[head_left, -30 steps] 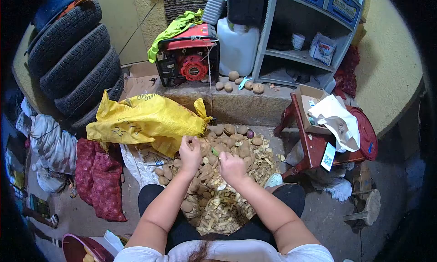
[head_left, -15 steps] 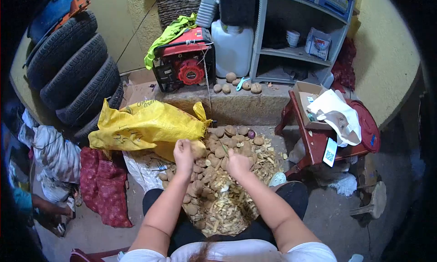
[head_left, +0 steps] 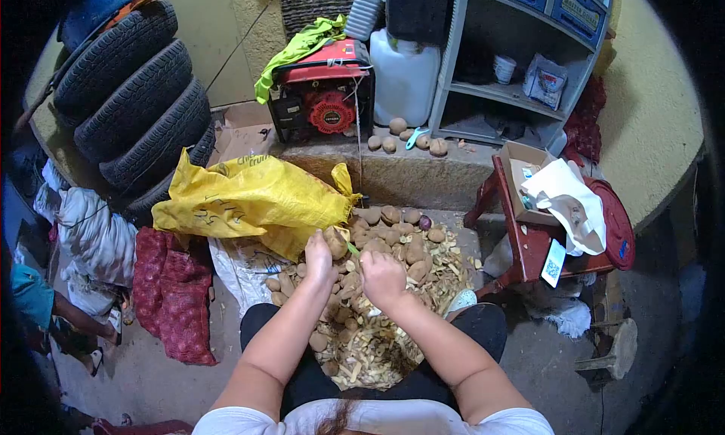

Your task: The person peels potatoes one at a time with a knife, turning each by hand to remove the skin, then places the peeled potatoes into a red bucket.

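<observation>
In my left hand is a brown potato, with the fingers wrapped round its near side. My right hand is closed on a small knife with a green part showing beside the potato; most of it is hidden by my fingers. Below both hands lies a heap of potatoes, several of them unpeeled. Nearer to my lap, pale and brown peelings cover the pile. A yellow sack slumps just beyond my left hand, over a white sack.
Red net sacks lie on the left below stacked tyres. A red generator and several potatoes sit on the ledge. At right stands a red stool with a box and phone. Another person's arm shows far left.
My left hand has turned, and the potato in it now shows. My right hand has moved left, bringing the knife close to the potato. The whole view has shifted slightly.
</observation>
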{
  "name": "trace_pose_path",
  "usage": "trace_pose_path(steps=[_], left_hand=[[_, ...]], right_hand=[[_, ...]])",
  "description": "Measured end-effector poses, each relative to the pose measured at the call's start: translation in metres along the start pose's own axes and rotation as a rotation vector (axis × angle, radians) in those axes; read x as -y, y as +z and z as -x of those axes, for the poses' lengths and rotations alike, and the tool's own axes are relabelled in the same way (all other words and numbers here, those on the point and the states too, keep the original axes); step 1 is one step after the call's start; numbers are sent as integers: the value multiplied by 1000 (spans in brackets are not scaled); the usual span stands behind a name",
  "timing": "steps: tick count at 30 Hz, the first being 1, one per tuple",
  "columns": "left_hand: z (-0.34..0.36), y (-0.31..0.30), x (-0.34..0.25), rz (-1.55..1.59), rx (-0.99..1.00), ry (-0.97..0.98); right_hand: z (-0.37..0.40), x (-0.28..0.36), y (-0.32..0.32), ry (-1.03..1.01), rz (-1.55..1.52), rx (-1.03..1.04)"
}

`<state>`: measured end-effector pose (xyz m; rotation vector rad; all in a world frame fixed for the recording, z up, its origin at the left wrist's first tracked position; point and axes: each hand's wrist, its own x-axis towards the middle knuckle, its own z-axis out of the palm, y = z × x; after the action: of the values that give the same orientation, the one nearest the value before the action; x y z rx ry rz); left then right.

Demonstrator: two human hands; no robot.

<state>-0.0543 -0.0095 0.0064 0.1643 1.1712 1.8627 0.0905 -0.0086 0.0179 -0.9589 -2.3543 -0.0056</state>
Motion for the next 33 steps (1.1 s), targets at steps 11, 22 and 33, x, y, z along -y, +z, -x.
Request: trace_pose_path(steps=[11, 22, 33], left_hand=[[6, 2, -6, -97, 74, 200], [22, 13, -38, 146, 125, -512], [4, 6, -6, 92, 224, -566]], right_hand=[[8, -50, 39, 314, 211, 483], [-29, -78, -6, 655, -692, 372], [-14, -128, 26, 864, -917, 99]])
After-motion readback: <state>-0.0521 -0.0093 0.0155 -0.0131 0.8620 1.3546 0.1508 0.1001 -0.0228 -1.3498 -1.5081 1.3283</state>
